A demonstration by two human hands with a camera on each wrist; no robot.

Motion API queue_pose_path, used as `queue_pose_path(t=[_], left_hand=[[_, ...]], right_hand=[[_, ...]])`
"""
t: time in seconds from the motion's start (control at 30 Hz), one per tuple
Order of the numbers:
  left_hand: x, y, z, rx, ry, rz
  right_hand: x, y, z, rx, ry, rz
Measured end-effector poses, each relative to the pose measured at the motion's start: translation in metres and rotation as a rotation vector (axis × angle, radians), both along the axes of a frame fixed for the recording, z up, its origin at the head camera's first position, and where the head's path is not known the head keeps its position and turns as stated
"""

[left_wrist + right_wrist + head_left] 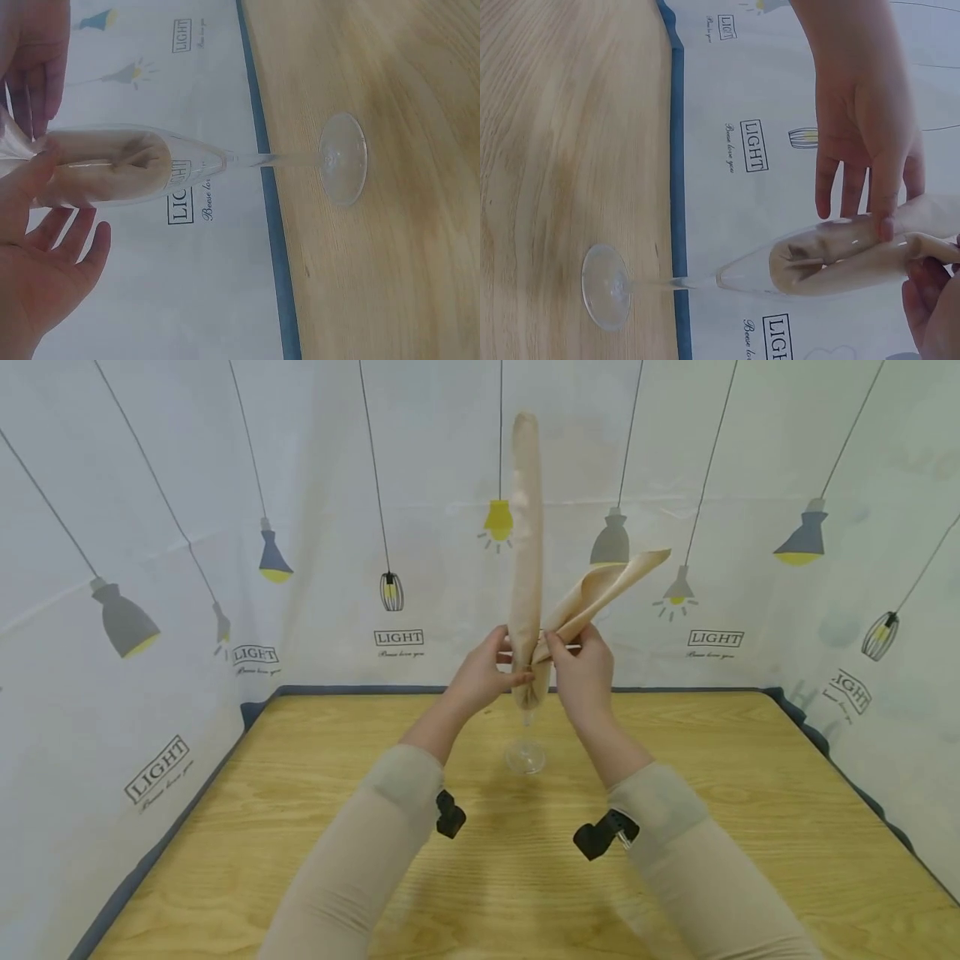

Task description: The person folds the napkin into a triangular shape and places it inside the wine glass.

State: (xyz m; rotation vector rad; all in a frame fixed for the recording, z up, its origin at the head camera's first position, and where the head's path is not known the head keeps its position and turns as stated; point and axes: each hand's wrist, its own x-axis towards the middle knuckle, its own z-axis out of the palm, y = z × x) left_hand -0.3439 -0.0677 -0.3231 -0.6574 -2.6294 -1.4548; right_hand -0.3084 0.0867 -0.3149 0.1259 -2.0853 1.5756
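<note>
A clear champagne flute [202, 157] stands upright on the table, its round foot [525, 757] resting on the wood. Stuffed into its bowl is a beige cloth napkin [527, 527]. One rolled end of the napkin rises tall and straight, while a looser folded end [615, 583] slants up to the right. My left hand [483, 670] holds the bowl near the rim, thumb in front and fingers around the left side. With thumb and fingers, my right hand [585, 672] pinches the slanting end beside the rim. The right fingertips are partly hidden behind the cloth.
The wooden table [315, 827] has a dark blue edging [637, 690] at the back and sides. White hanging sheets [322, 527] printed with lamps surround it. A black camera mount [450, 815] sits at the left wrist, another mount [606, 835] at the right.
</note>
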Motion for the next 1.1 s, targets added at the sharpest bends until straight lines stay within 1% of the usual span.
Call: queue_pose_path(t=[0.3, 0.5, 0.67, 0.77, 0.93, 1.1], left_hand=[[0.0, 0.002, -0.001, 0.001, -0.022, 0.024], [0.001, 0.003, -0.001, 0.009, -0.027, 0.04], [0.001, 0.005, -0.002, 0.039, -0.027, 0.049], [0.002, 0.005, -0.002, 0.055, -0.015, 0.049], [0.006, 0.005, -0.001, 0.06, -0.002, 0.048], [0.011, 0.001, 0.004, 0.069, -0.008, 0.061]], right_hand=[[-0.001, 0.021, 0.003, -0.026, -0.017, -0.002], [0.001, 0.037, 0.008, -0.04, -0.036, -0.03], [0.005, 0.052, 0.013, -0.045, -0.05, -0.052], [0.009, 0.06, 0.017, -0.027, -0.063, -0.043], [0.017, 0.077, 0.019, 0.068, -0.109, -0.021], [0.026, 0.094, 0.022, 0.137, -0.142, -0.035]])
